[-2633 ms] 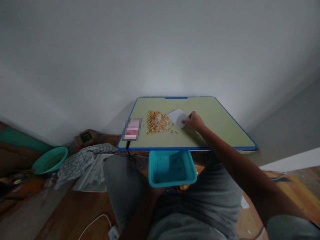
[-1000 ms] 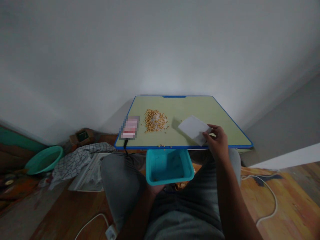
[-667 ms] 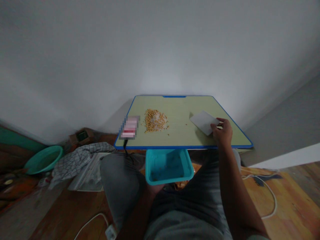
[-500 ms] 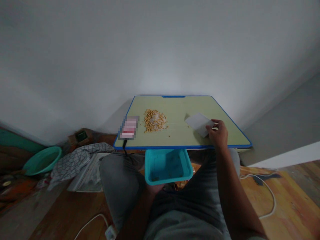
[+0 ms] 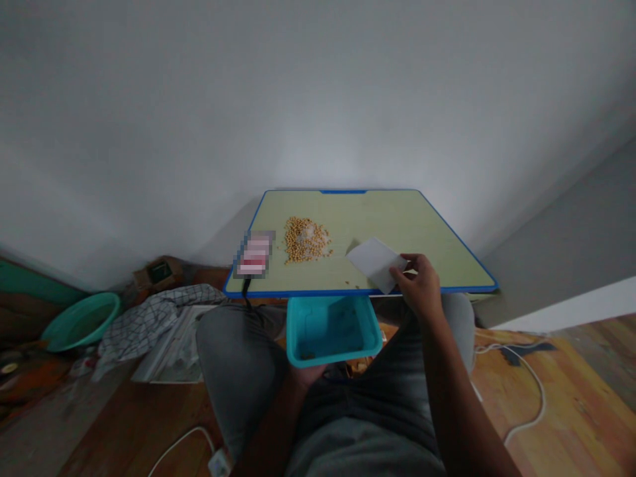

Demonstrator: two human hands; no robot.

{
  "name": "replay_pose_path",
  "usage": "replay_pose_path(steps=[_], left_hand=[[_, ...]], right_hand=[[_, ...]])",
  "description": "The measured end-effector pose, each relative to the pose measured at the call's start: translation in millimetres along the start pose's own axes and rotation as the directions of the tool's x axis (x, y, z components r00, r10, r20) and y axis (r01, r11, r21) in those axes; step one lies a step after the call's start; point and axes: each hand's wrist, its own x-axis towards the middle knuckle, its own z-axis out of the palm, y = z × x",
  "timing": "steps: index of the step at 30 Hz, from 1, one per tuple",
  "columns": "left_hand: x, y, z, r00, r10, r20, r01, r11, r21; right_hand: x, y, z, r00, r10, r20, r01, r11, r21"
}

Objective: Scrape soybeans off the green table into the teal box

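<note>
My right hand point(image 5: 421, 286) pinches the corner of a white card point(image 5: 373, 262), which is tilted low over the front part of the tabletop point(image 5: 392, 215). A couple of small bits, likely beans, lie just left of the card near the front edge. Further left, yellowish beans point(image 5: 298, 246) are heaped with white grains point(image 5: 308, 232) among them. My left hand point(image 5: 307, 375) grips a turquoise plastic tub point(image 5: 334, 360) from below its near rim, with most of its fingers hidden. The tub sits right under the table's front edge, and dark specks show on its bottom.
A blurred pinkish item point(image 5: 254, 255) with a black strap lies at the table's left edge. On the floor at left are a green basin point(image 5: 82, 324) and a checked cloth point(image 5: 149, 315). White cables point(image 5: 540, 391) run across the floor on the right. A wall rises behind the table.
My right hand has drawn the card leftward and toward me, close to the table's front edge. The loose bits have shifted nearer that edge. My left hand and the tub stay almost still.
</note>
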Motion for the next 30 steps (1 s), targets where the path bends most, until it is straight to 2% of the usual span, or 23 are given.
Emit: replay_pose_path(steps=[7, 14, 19, 26, 30], left_hand=[[1, 0, 3.1, 1.0, -0.009, -0.001, 0.009, 1.0, 0.01], [-1, 0, 3.8, 0.999, 0.012, -0.032, -0.012, 1.0, -0.013], [1, 0, 2.7, 0.999, 0.004, -0.034, -0.005, 0.999, -0.038], [-1, 1, 0.2, 1.0, 0.012, -0.019, -0.013, 1.0, -0.026], [0, 2, -2.4, 1.0, -0.002, -0.009, 0.002, 1.0, -0.009]], right_hand=[[-11, -7, -5, 0.976, -0.021, 0.218, 0.007, 0.998, 0.065], [-11, -16, -10, 0.927, -0.092, 0.363, 0.092, 0.996, 0.019], [-9, -14, -11, 0.915, -0.125, 0.383, 0.12, 0.992, 0.036], [-4, -11, -11, 0.935, -0.04, 0.354, -0.016, 0.988, 0.155], [7, -9, -9, 0.954, -0.019, 0.299, -0.049, 0.975, 0.218]])
